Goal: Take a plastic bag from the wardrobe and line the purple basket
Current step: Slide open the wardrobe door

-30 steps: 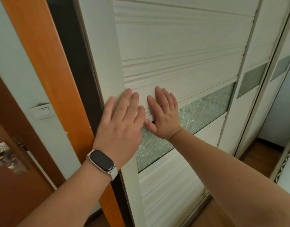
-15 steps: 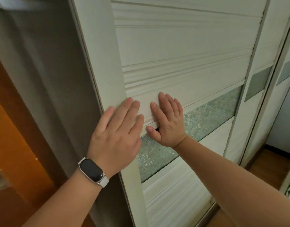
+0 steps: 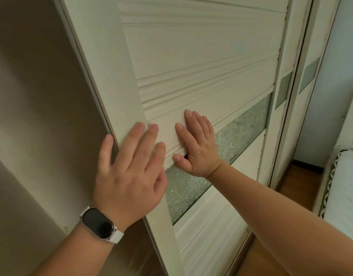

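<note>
The wardrobe's white sliding door (image 3: 201, 66) fills the middle of the frame, leaning from lower centre to the top, and both hands lie flat on it. The left hand (image 3: 129, 172), at lower centre, rests on the door's plain left stile (image 3: 104, 66) with its fingers straight and spread wide. Its little finger reaches past the door's left edge, and its thumb lies over the near end of the frosted glass strip (image 3: 241, 128). A dark fitness band (image 3: 99, 225) on a white strap sits on that wrist.

The right hand (image 3: 197, 148), just right of the left and not touching it, presses on the ribbed moulding directly above the glass strip. Its fingers are straight and close together, pointing up the panel, and its thumb is tucked at the moulding's lower lip. That forearm runs in from the lower right corner. Neither hand holds anything.

Left of the door edge is a blurred beige surface (image 3: 32, 116); whether it is the wardrobe's inside cannot be told. To the right a second door panel (image 3: 287, 96) overlaps behind, then wooden floor (image 3: 303, 176) and a white mattress edge (image 3: 347, 186).
</note>
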